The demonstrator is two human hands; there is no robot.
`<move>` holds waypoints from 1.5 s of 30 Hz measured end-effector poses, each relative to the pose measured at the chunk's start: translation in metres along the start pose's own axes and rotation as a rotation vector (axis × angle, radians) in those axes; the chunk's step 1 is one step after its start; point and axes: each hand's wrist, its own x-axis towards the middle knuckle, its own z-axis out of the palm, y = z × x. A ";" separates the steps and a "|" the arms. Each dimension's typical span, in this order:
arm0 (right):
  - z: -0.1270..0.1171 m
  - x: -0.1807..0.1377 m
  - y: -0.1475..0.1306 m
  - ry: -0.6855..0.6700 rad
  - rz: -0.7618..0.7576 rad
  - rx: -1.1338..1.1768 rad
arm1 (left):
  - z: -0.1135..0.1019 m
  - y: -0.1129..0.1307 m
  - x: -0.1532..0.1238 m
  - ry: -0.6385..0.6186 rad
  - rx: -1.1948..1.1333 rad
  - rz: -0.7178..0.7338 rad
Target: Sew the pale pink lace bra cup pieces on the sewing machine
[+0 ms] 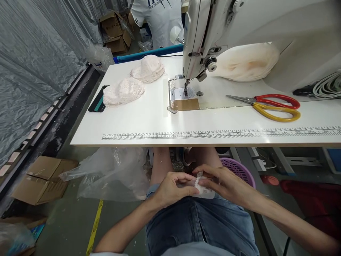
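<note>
Over my lap, below the table edge, my left hand (170,188) and my right hand (223,183) both pinch a small white lace-edged fabric piece (204,188). The fingers of both hands are closed on it. The piece rests against my denim shorts (197,220). On the white sewing table (149,121) above lie two stacks of similar pale lace pieces, one stack (123,91) nearer and another stack (148,69) behind it. The white sewing machine (213,32) stands at the table's middle, its needle over the metal plate (183,94).
Red and yellow handled scissors (271,105) lie right of the needle. A ruler strip (213,134) runs along the table front. A purple basket (238,170) and clear plastic bag (112,174) sit under the table. Cardboard boxes (42,179) lie on the floor left. A person in a white shirt (160,21) stands behind.
</note>
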 end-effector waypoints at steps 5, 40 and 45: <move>-0.005 -0.001 -0.009 -0.031 -0.078 -0.013 | -0.002 0.008 -0.004 0.022 0.132 0.027; 0.008 0.014 0.010 -0.331 0.089 0.620 | -0.039 0.015 -0.008 -0.316 0.236 -0.136; 0.009 0.013 0.017 -0.331 0.102 0.584 | -0.040 0.016 -0.007 -0.346 0.315 -0.088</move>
